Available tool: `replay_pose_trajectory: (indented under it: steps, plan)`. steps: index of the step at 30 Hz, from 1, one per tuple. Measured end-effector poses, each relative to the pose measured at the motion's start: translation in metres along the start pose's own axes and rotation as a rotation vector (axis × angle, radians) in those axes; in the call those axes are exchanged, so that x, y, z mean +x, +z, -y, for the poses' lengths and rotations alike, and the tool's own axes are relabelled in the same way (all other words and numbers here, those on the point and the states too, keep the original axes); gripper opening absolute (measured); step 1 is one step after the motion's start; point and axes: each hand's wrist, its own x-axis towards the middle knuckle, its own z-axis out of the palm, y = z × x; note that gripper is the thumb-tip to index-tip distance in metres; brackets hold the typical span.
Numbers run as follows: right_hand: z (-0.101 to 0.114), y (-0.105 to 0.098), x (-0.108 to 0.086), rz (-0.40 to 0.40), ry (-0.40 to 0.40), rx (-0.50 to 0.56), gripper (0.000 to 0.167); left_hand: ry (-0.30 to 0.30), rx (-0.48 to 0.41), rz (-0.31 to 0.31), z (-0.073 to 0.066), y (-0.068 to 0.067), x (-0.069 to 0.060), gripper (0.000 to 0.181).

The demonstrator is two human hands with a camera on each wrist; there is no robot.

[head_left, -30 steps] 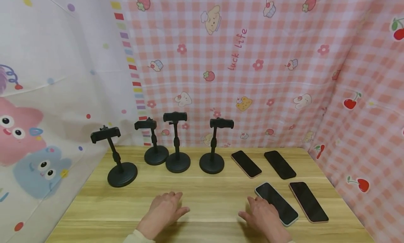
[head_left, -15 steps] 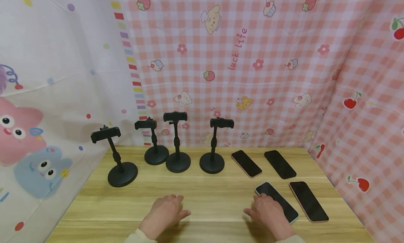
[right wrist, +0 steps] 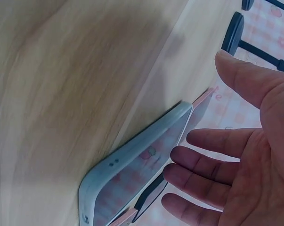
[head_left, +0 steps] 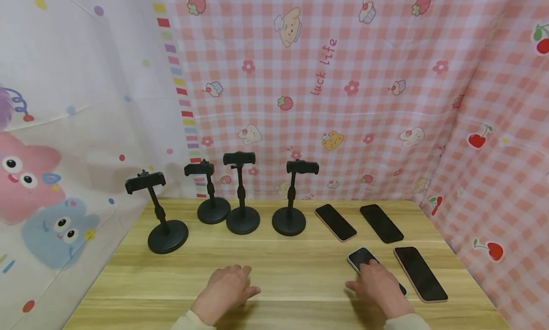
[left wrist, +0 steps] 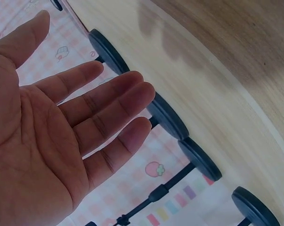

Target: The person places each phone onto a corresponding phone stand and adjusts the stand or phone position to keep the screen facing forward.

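My right hand (head_left: 378,286) hovers over a smartphone with a pale blue edge (head_left: 359,257), its fingers loosely spread. The hand hides much of that phone in the head view. Seen from the right wrist, the same phone (right wrist: 127,174) lies on the table beyond the fingers, and nothing is held. Over the front left of the table is my left hand (head_left: 225,289), palm bare and fingers relaxed in the left wrist view. Nearest the right hand is a pink-edged phone (head_left: 421,274). Farther back lie another pink-edged phone (head_left: 336,223) and an all-black phone (head_left: 381,224).
Several black phone stands with round bases rise along the back left: a far-left stand (head_left: 168,236), a shorter stand (head_left: 213,211), a taller stand (head_left: 242,219) and a right-hand stand (head_left: 289,220). Patterned cloth (head_left: 321,106) walls the wooden table (head_left: 283,282) at the back and sides.
My right hand has moved to the right, farther over the pale-blue-edged phone. The left hand has barely shifted. Phones and stands stay in place.
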Motion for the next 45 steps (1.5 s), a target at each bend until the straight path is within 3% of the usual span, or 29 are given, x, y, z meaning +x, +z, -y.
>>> replay_pose_trajectory:
  steps: [9,19,28,39,43,45]
  plan:
    - [-0.01,-0.003,-0.001,0.0,0.009,0.005,0.063,0.016,0.009,-0.004,-0.003,0.0,0.0,0.049]
    - [-0.012,-0.003,-0.001,0.002,0.012,-0.004,0.065,0.101,0.058,-0.127,-0.002,-0.004,0.021,0.048]
    - [-0.01,-0.005,-0.004,-0.008,0.004,-0.014,0.062,0.125,0.037,-0.169,-0.004,-0.02,0.048,0.05]
    - [-0.002,-0.003,-0.005,-0.012,0.002,0.033,0.056,0.094,-0.063,-0.092,-0.004,-0.052,0.087,0.055]
    - [0.004,-0.001,-0.006,0.041,0.044,0.052,0.062,0.086,-0.072,-0.117,-0.007,-0.064,0.095,0.06]
    - [0.008,0.0,-0.007,0.059,0.061,0.062,0.064,0.094,-0.084,-0.159,-0.01,-0.07,0.099,0.064]
